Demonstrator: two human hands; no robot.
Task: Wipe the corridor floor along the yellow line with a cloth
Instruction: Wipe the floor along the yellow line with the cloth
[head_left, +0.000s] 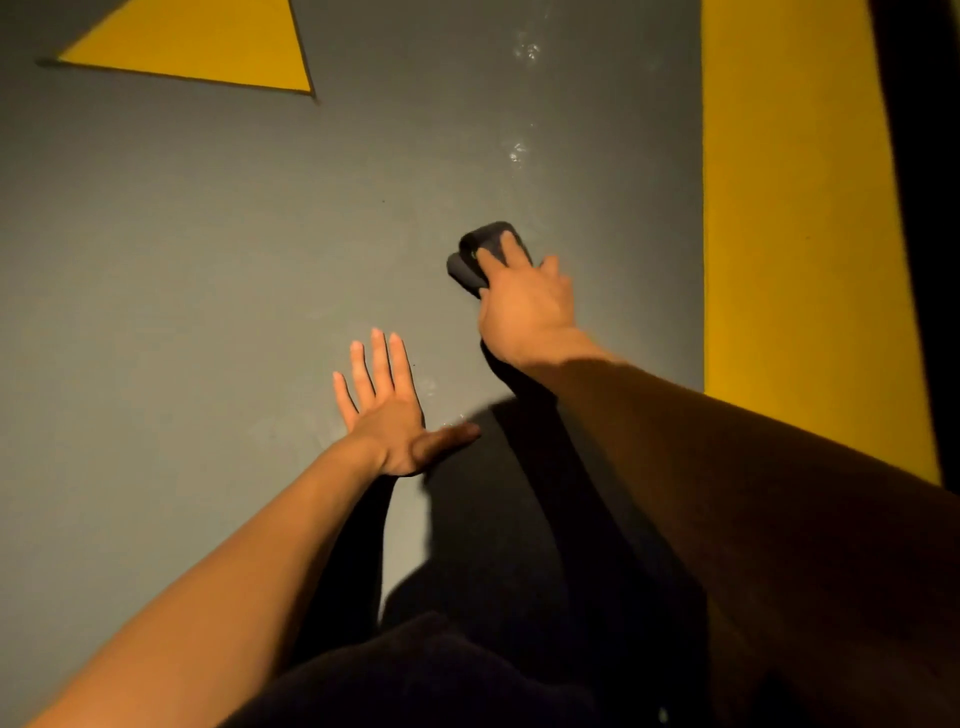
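A person leans over a grey corridor floor (208, 234), both bare arms reaching up from the bottom of the frame. The right hand (524, 306), just right of centre, presses a dark folded cloth (470, 265) flat against the floor; two fingers (511, 249) lie extended across the top of the cloth while the thumb side wraps its near edge, so the cloth is held under the hand rather than bunched in a fist. The cloth sits on grey floor, near but apart from the broad yellow line (789, 208) that runs top to bottom along the right of the frame. A dark strip (930, 208) borders the line at the far right edge.

The left hand (387, 415), lower centre, rests palm down on the floor with its fingers straight and spread and the thumb pointing right; it holds nothing.

A yellow triangle (208, 41) is painted on the floor in the upper left. Pale glossy smears (519, 150) show on the grey surface above the cloth, toward the top centre. Hard shadows of both arms fall across the lower centre, where dark clothing (441, 675) fills the bottom edge.
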